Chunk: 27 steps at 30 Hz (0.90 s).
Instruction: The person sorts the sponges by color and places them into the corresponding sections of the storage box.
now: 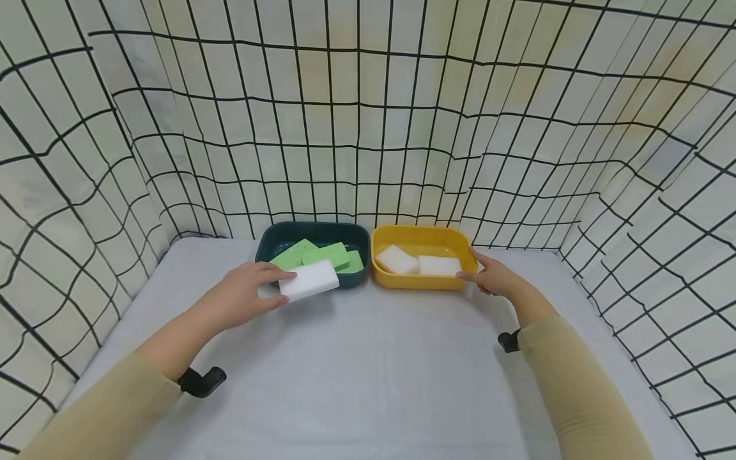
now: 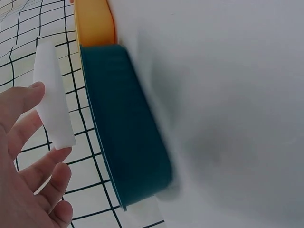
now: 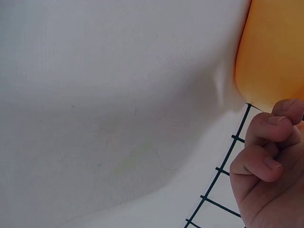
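My left hand (image 1: 244, 295) pinches a white sponge block (image 1: 310, 281) between thumb and fingers. The sponge is tilted in front of the dark teal bin (image 1: 352, 280), partly covering it in the head view. In the left wrist view the sponge (image 2: 51, 95) appears edge-on beside the bin's wall (image 2: 126, 128). Several green sponges (image 1: 324, 254) lie inside the teal bin. At the right, my right hand (image 1: 496, 276) grips the right end of the yellow bin (image 1: 416, 282), where two white sponges (image 1: 439, 265) lie. The right wrist view shows curled fingers (image 3: 263, 164) by the yellow wall.
Both bins stand side by side on a white cloth-covered table (image 1: 368, 370). Behind them and along both sides rises a black wire grid (image 1: 356, 149) over a pale backing. Dark straps (image 1: 201, 382) sit at the wrists.
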{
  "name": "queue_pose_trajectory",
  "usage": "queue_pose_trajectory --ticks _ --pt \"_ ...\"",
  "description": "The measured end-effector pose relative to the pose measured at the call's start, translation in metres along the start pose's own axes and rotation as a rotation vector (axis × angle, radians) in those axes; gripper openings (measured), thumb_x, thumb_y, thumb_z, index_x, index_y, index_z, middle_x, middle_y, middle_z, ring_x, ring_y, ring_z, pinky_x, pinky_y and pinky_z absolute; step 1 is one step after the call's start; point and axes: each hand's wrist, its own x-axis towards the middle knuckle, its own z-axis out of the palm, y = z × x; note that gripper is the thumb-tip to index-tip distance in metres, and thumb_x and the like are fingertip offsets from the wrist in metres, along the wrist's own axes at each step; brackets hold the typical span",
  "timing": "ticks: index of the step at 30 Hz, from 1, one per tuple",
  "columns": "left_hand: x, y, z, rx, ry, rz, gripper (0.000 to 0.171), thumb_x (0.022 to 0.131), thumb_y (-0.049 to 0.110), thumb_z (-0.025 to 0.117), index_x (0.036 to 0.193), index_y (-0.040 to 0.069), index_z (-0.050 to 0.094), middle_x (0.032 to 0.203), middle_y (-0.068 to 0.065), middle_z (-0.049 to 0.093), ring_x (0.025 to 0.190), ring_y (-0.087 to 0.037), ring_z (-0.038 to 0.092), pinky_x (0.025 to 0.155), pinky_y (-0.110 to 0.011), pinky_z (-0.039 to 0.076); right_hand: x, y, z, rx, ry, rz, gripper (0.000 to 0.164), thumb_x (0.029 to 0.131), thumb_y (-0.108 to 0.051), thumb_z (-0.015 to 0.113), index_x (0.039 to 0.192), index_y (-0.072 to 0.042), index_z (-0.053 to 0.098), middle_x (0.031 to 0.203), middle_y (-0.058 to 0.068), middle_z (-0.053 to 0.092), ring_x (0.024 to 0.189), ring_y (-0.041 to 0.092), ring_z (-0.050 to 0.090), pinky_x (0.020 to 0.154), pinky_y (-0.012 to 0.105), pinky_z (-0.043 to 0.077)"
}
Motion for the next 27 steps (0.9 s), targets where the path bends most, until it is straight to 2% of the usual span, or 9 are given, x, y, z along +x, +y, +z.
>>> queue_pose_trajectory --ticks 8,14,18,22,27 --pt "0.036 0.018 0.004 -0.025 -0.005 -0.01 0.051 0.091 0.039 0.071 0.139 0.027 0.06 0.141 -0.007 0.055 0.128 -0.035 0.045 0.1 -0.059 0.041 0.001 0.0 -0.001 -0.01 0.002 -0.009 0.106 0.081 -0.07 0.066 0.161 -0.028 0.008 0.063 0.002 0.047 0.056 0.019 0.043 0.061 0.031 0.039" --pt "0.081 0.049 0.014 -0.046 -0.041 -0.012 0.051 0.091 0.043 0.071 0.14 0.032 0.059 0.145 -0.001 0.053 0.127 -0.031 0.044 0.097 -0.054 0.044 0.0 0.001 -0.002 -0.011 0.002 -0.011 0.108 0.08 -0.072 0.065 0.161 -0.028 0.008 0.063 0.002 0.046 0.055 0.019 0.042 0.059 0.03 0.039" --pt "0.114 0.073 0.025 -0.056 -0.073 0.008 0.051 0.09 0.046 0.07 0.139 0.034 0.059 0.146 0.003 0.051 0.126 -0.027 0.043 0.101 -0.05 0.042 -0.001 0.003 -0.002 0.007 0.002 -0.007 0.107 0.081 -0.07 0.066 0.161 -0.028 0.009 0.063 0.003 0.048 0.056 0.02 0.043 0.06 0.03 0.04" --pt "0.145 0.096 0.037 -0.07 -0.095 0.006 0.051 0.09 0.046 0.071 0.139 0.035 0.059 0.147 0.002 0.05 0.13 -0.028 0.041 0.108 -0.051 0.037 0.001 0.005 -0.001 0.024 0.001 0.004 0.107 0.079 -0.07 0.067 0.16 -0.03 0.009 0.064 0.004 0.048 0.056 0.02 0.044 0.061 0.031 0.041" --pt "0.175 0.117 0.048 -0.085 -0.123 -0.004 0.049 0.09 0.044 0.072 0.137 0.036 0.061 0.143 0.001 0.054 0.127 -0.027 0.044 0.109 -0.05 0.036 0.003 0.005 -0.001 0.011 0.007 -0.009 0.105 0.081 -0.069 0.066 0.161 -0.03 0.009 0.064 0.003 0.048 0.056 0.02 0.043 0.061 0.031 0.041"
